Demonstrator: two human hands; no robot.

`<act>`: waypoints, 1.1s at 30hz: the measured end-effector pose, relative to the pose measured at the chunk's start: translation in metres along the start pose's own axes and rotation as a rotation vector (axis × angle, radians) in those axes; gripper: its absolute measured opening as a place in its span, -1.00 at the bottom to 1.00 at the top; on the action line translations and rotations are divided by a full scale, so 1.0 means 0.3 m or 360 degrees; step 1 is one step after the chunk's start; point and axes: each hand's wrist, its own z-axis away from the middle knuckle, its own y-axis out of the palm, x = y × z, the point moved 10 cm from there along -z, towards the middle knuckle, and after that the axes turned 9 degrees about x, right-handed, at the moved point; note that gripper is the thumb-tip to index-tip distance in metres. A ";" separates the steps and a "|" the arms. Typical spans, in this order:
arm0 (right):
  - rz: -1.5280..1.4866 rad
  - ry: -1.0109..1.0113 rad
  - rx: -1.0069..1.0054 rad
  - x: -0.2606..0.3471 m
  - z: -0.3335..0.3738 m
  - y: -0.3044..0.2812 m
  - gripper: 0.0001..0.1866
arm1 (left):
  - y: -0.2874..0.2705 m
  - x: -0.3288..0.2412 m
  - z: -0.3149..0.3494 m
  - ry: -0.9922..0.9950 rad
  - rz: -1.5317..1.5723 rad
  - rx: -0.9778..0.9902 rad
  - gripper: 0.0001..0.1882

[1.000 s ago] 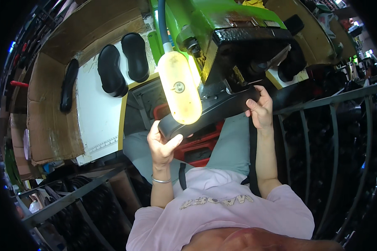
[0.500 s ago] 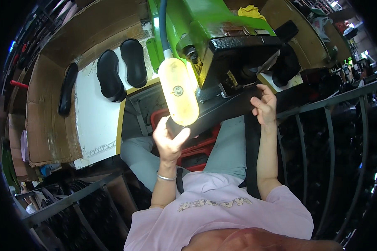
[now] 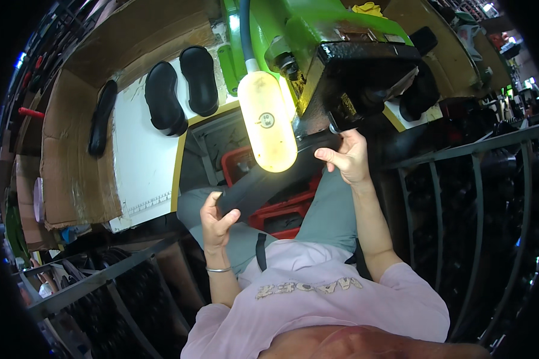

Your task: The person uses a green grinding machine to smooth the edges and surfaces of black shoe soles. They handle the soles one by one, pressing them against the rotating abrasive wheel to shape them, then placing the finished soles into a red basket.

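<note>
A long, smooth black piece (image 3: 245, 192) slants across above my lap; I cannot make out its exact kind. My left hand (image 3: 217, 220) grips its near left end between thumb and fingers. My right hand (image 3: 348, 157) holds its far end, thumb on the near side, just under the black head (image 3: 365, 66) of a green machine (image 3: 317, 21). Where the piece meets the machine is dark and partly hidden by my right fingers. A lit oval lamp (image 3: 268, 128) hangs over the middle of the piece and covers part of it.
Black shoe soles (image 3: 164, 99) lie on a white board (image 3: 141, 149) at the left, inside cardboard walls (image 3: 72, 155). Red crates (image 3: 281, 222) sit below, between my legs. Metal rails (image 3: 461, 157) flank me on both sides. A yellow cloth (image 3: 367, 8) lies behind the machine.
My left hand has moved left and toward me, and my right hand has shifted left along the machine head. The black piece has swung to a steeper slant. The view has shifted slightly.
</note>
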 end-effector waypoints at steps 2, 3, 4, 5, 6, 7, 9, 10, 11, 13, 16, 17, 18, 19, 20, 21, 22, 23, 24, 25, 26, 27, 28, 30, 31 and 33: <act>0.0066 0.0000 -0.0007 -0.009 0.013 -0.011 -0.63 | 0.009 -0.017 -0.025 -0.0100 -0.0591 0.0099 -0.68; 0.0091 0.0006 0.0009 -0.020 0.018 -0.010 -0.64 | 0.010 -0.029 -0.035 -0.0152 -0.0888 0.0128 -0.69; 0.0056 -0.0019 -0.0039 -0.026 0.028 -0.026 -0.66 | 0.073 -0.088 -0.061 -0.0146 -0.1016 0.0111 -0.68; -0.0013 -0.0037 -0.0061 -0.030 0.038 -0.046 -0.66 | 0.141 -0.138 -0.095 -0.0005 -0.1221 0.0167 -0.68; -0.0051 -0.0088 -0.0052 -0.029 0.044 -0.068 -0.65 | 0.195 -0.178 -0.123 0.0126 -0.1360 0.0190 -0.69; -0.0076 -0.0145 -0.0048 -0.013 0.051 -0.087 -0.64 | 0.249 -0.209 -0.149 0.0266 -0.1490 0.0222 -0.70; -0.0077 -0.0224 -0.0039 0.019 0.062 -0.116 -0.63 | 0.323 -0.223 -0.201 0.0271 -0.1496 0.0278 -0.74; -0.0057 -0.0255 -0.0039 0.028 0.067 -0.131 -0.63 | 0.355 -0.221 -0.223 0.0275 -0.1502 0.0316 -0.76; -0.0037 -0.0286 -0.0039 0.038 0.072 -0.142 -0.63 | 0.367 -0.213 -0.243 0.0272 -0.1405 0.0304 -0.77; -0.0004 -0.0321 -0.0034 0.060 0.074 -0.140 -0.63 | 0.367 -0.189 -0.270 0.0261 -0.1221 0.0268 -0.80; 0.0026 -0.0350 -0.0029 0.071 0.083 -0.146 -0.62 | 0.273 -0.121 -0.279 0.0257 -0.0861 -0.0021 -0.83; 0.0037 -0.0357 -0.0008 0.071 0.085 -0.143 -0.62 | 0.254 -0.117 -0.272 0.0251 -0.0726 -0.0115 -0.83; 0.0048 -0.0363 0.0006 0.066 0.088 -0.144 -0.61 | 0.270 -0.148 -0.262 0.0280 -0.0584 -0.0154 -0.86; -0.0023 -0.0326 -0.0044 0.049 0.092 -0.156 -0.61 | 0.285 -0.151 -0.257 0.0205 -0.0782 -0.0077 -0.85; -0.0095 -0.0289 -0.0091 0.029 0.097 -0.165 -0.60 | 0.286 -0.151 -0.248 0.0130 -0.0979 -0.0001 -0.84; -0.0167 -0.0254 -0.0138 0.011 0.102 -0.174 -0.59 | 0.290 -0.156 -0.237 0.0055 -0.1177 0.0077 -0.83; -0.0219 -0.0260 -0.0198 0.009 0.103 -0.199 -0.60 | 0.345 -0.201 -0.227 0.0073 -0.1306 0.0291 -0.73; -0.0271 -0.0266 -0.0259 0.007 0.101 -0.231 -0.61 | 0.366 -0.247 -0.220 0.0177 -0.1348 0.0288 -0.69; -0.0325 -0.0290 -0.0284 0.007 0.095 -0.243 -0.67 | 0.379 -0.294 -0.208 0.0283 -0.1395 0.0272 -0.65; -0.0371 -0.0245 -0.0297 -0.010 0.087 -0.245 -0.69 | 0.389 -0.327 -0.198 0.0390 -0.1440 0.0257 -0.61; -0.0416 -0.0199 -0.0311 -0.026 0.080 -0.246 -0.70 | 0.375 -0.311 -0.207 0.0340 -0.1366 0.0242 -0.56; -0.0452 -0.0154 -0.0318 -0.037 0.072 -0.248 -0.72 | 0.380 -0.325 -0.207 0.0396 -0.1309 0.0223 -0.56; -0.0507 -0.0096 -0.0365 -0.058 0.072 -0.252 -0.75 | 0.386 -0.340 -0.207 0.0451 -0.1251 0.0205 -0.57; -0.0539 -0.0060 -0.0320 -0.069 0.073 -0.227 -0.77 | 0.373 -0.345 -0.209 0.0495 -0.1098 0.0170 -0.57; -0.0556 -0.0042 -0.0301 -0.073 0.072 -0.214 -0.78 | 0.344 -0.327 -0.208 0.0484 -0.1004 0.0154 -0.57; -0.0583 -0.0002 -0.0290 -0.086 0.071 -0.183 -0.80 | 0.280 -0.293 -0.201 0.0391 -0.0844 0.0108 -0.58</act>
